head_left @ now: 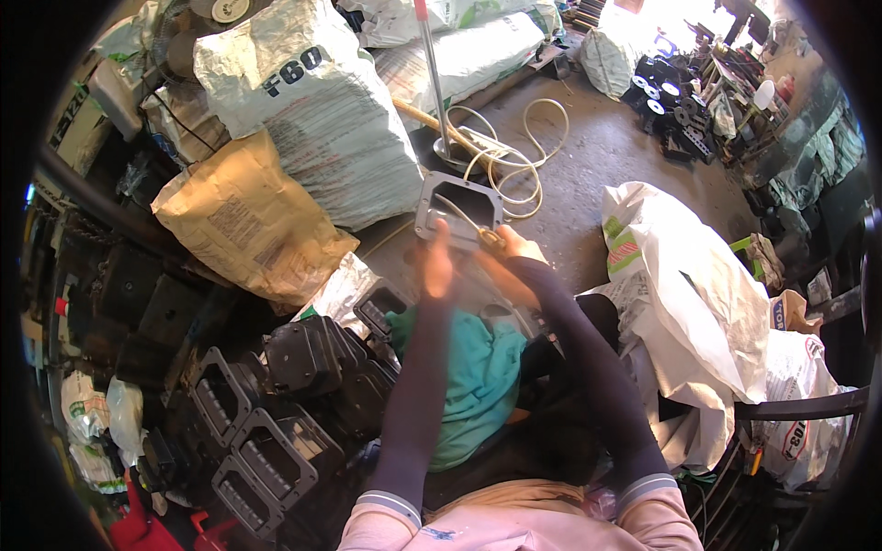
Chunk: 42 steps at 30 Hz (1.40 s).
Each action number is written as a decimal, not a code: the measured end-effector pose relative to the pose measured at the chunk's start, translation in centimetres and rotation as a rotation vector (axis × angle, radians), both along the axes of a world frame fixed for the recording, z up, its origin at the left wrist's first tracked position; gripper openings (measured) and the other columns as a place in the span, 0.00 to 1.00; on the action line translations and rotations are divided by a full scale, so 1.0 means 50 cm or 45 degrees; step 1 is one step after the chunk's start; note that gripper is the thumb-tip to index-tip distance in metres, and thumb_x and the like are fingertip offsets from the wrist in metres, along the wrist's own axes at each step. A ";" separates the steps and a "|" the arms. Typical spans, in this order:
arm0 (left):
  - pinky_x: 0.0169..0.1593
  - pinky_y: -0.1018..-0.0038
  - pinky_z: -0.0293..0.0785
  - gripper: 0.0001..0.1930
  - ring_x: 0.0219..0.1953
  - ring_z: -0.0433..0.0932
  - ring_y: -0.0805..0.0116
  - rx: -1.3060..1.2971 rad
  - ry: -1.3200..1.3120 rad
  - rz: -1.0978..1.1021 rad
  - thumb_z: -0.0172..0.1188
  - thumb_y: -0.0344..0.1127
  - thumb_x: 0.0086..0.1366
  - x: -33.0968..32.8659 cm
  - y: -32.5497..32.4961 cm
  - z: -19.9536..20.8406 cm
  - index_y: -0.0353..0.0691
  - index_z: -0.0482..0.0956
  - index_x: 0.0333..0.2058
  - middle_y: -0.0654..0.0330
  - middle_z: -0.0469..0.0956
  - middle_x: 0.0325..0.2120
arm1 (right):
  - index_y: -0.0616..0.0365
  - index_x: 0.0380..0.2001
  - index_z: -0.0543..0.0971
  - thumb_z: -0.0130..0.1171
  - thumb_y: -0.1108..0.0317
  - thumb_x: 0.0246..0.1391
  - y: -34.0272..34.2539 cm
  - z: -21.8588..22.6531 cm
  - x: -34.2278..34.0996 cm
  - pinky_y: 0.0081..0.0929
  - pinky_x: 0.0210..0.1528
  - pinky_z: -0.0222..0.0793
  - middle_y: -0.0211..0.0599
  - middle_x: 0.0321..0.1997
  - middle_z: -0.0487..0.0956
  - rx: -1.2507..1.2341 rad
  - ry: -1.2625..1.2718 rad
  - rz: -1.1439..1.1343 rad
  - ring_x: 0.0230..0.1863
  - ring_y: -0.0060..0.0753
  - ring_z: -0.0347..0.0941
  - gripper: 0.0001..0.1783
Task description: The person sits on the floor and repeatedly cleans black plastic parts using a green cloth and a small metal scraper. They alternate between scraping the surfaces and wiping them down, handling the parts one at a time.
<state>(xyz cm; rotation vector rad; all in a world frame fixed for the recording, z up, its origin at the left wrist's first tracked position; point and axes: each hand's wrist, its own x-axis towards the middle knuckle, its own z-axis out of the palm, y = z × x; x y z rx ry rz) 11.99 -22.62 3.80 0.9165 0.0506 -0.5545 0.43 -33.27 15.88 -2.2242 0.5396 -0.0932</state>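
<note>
Both my hands are out in front, at a dark rectangular plastic housing (pixel 426 213) with a flanged rim and an open middle. My left hand (pixel 436 266), slightly blurred, closes on the housing's near left edge with the thumb up. In my right hand (pixel 517 250) is a thin, curved, pale blade-like tool (pixel 459 211) with a tan handle, its tip lying across the opening. My right fingers are wrapped round the handle beside the near right corner. A green cloth (pixel 473 390) lies over my lap below the forearms.
Several similar black housings (pixel 266 455) are piled at lower left. A brown paper sack (pixel 248 216) and large white sacks (pixel 317 119) stand at far left. Coiled pale hose (pixel 537 170) lies on the floor ahead. A white sack (pixel 689 285) sits at right; black parts (pixel 671 106) lie at far right.
</note>
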 end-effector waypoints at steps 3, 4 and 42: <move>0.47 0.67 0.73 0.33 0.49 0.76 0.69 -0.064 -0.051 0.000 0.64 0.65 0.61 0.007 0.005 0.003 0.52 0.69 0.57 0.66 0.77 0.44 | 0.58 0.52 0.75 0.63 0.48 0.55 0.000 0.028 -0.013 0.41 0.44 0.75 0.54 0.41 0.83 0.108 0.169 0.133 0.42 0.48 0.82 0.29; 0.47 0.67 0.73 0.34 0.49 0.76 0.68 -0.091 -0.071 -0.011 0.64 0.65 0.61 0.012 0.009 0.001 0.51 0.69 0.58 0.65 0.77 0.45 | 0.57 0.53 0.75 0.64 0.48 0.55 0.001 0.036 -0.019 0.39 0.43 0.75 0.52 0.40 0.83 0.152 0.194 0.127 0.42 0.46 0.82 0.30; 0.50 0.65 0.75 0.40 0.52 0.74 0.63 0.096 -0.128 0.194 0.68 0.60 0.60 0.032 -0.005 -0.052 0.55 0.60 0.65 0.63 0.71 0.55 | 0.57 0.47 0.72 0.62 0.49 0.57 -0.053 -0.010 -0.021 0.50 0.46 0.72 0.55 0.38 0.82 -0.323 0.461 -0.182 0.43 0.60 0.79 0.25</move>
